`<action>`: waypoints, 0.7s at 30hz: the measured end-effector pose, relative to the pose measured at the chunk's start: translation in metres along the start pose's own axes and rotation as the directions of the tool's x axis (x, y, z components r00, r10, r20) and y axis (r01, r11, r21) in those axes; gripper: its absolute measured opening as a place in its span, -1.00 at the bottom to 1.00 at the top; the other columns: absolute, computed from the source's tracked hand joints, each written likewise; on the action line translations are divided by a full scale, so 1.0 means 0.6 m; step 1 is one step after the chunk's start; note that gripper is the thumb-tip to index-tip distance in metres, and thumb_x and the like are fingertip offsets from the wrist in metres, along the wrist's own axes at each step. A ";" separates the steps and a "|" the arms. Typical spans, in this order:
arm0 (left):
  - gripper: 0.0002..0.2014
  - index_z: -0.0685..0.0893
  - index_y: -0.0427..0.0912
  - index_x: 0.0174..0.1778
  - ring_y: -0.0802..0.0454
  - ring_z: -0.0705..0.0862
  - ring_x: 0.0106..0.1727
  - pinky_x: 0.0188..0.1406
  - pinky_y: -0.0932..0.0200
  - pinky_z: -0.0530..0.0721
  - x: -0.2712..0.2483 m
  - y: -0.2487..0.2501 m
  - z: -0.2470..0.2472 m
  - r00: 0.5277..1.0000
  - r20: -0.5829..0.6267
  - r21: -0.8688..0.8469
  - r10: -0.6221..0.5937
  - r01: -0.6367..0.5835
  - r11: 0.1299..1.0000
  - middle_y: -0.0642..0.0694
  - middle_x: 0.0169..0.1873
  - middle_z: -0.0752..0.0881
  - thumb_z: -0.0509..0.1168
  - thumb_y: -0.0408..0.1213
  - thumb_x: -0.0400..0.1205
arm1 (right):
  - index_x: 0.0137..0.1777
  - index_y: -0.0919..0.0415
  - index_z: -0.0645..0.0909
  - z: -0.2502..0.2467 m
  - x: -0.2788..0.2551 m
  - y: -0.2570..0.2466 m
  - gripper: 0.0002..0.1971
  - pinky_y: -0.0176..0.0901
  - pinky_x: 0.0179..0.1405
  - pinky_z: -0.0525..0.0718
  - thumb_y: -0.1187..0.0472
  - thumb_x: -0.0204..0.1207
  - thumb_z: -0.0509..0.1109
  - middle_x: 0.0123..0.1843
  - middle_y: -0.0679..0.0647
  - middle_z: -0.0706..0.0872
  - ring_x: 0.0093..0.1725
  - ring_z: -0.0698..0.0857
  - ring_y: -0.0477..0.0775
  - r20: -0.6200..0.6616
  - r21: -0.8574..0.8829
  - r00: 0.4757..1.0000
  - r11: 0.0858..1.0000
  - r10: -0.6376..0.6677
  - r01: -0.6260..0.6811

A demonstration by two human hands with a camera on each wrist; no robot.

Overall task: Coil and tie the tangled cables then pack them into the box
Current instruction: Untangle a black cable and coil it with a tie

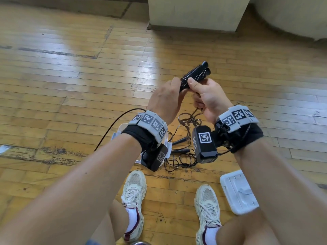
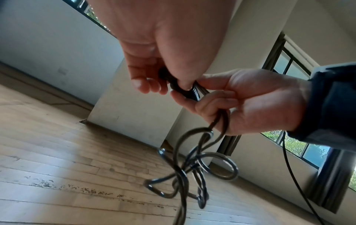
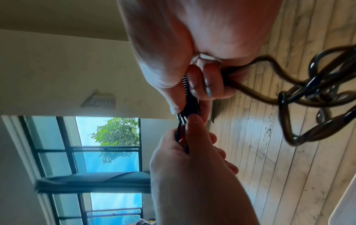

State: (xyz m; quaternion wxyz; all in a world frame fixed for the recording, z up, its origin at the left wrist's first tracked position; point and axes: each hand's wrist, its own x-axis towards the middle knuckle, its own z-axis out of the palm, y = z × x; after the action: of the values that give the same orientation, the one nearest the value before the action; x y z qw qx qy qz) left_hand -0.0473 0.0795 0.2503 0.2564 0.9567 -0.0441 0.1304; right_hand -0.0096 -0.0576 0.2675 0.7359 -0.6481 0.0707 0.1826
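A black cable bundle (image 1: 194,75), wound tight along its length with loops sticking out at its far end, is held in the air above the wood floor (image 1: 70,82), gripped at its near end by both hands. The left hand (image 1: 166,98) pinches that end between thumb and curled fingers; the left wrist view shows the thumb pressed on the dark wrapped part (image 2: 185,89). The right hand (image 1: 208,98) closes round the bundle from the other side, thumb on top, and its lower fingers also curl round a loose dark cable (image 2: 217,121) that trails down from the fist. In the right wrist view the fingertips (image 3: 194,85) of the right hand lie against the ribbed windings (image 3: 190,103), with the left hand's fingers meeting them from below.

The trailing cable drops into a tangle (image 1: 184,138) lying on the floor under the wrists, just ahead of the person's two pale sneakers (image 1: 134,191). Part of a clear box (image 1: 122,131) shows on the floor behind the left wrist, mostly hidden by it. A white lid (image 1: 237,191) lies flat on the floor beside the right sneaker, near the right forearm. A thin black wire (image 1: 109,128) curves across the boards left of the left wrist. A pale pillar base (image 1: 194,13) stands at the floor's far edge.
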 end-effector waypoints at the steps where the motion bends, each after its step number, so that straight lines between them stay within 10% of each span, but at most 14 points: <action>1: -0.68 0.52 -0.29 0.11 -0.03 0.49 -0.28 -0.29 0.16 0.34 0.000 0.002 0.000 1.000 0.020 -0.014 -0.023 0.023 1.000 -0.05 -0.17 0.56 0.10 -0.06 0.82 | 0.38 0.39 0.43 0.001 -0.001 -0.001 -0.64 -0.32 -0.60 0.36 0.23 0.69 0.38 -0.04 0.20 0.64 -0.55 0.38 -0.17 0.006 0.001 1.000 1.000 -0.008 0.008; 7: -0.75 0.52 -0.18 -0.13 -0.04 0.63 -0.41 -0.45 -0.03 0.62 0.016 0.006 -0.005 0.981 0.145 -0.411 -0.130 0.179 0.894 -0.15 -0.28 0.70 0.13 -0.15 0.82 | 0.48 0.30 0.34 -0.008 -0.006 -0.007 -0.55 -0.31 -0.57 0.37 0.22 0.68 0.39 -0.17 0.05 0.62 -0.51 0.39 -0.15 0.101 0.032 0.993 0.998 -0.054 0.051; 17: -0.66 0.58 -0.37 0.18 0.14 0.39 -0.53 -0.66 0.31 0.31 0.016 0.023 -0.047 0.875 0.461 -0.867 -0.150 0.480 0.132 -0.11 -0.39 0.58 0.01 -0.18 0.85 | 0.51 0.29 0.38 -0.028 -0.010 -0.015 -0.53 -0.30 -0.55 0.34 0.26 0.65 0.39 -0.27 0.00 0.68 -0.53 0.35 -0.13 0.206 0.029 0.962 0.984 -0.179 0.177; 21: -0.65 0.57 -0.34 0.21 0.14 0.41 -0.53 -0.66 0.33 0.35 0.017 0.018 -0.051 0.844 0.515 -0.846 -0.152 0.529 0.067 -0.11 -0.38 0.60 0.02 -0.13 0.84 | 0.49 0.30 0.43 -0.028 -0.009 -0.013 -0.49 -0.29 -0.55 0.32 0.24 0.57 0.45 -0.26 0.06 0.64 -0.54 0.33 -0.12 0.212 0.043 0.962 0.985 -0.175 0.170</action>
State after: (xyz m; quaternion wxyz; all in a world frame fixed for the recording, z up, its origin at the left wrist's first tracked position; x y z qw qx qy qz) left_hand -0.0460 0.0857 0.2838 0.8206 0.5498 0.0748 -0.1366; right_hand -0.0097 -0.0761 0.2744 0.7602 -0.6193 -0.0637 0.1858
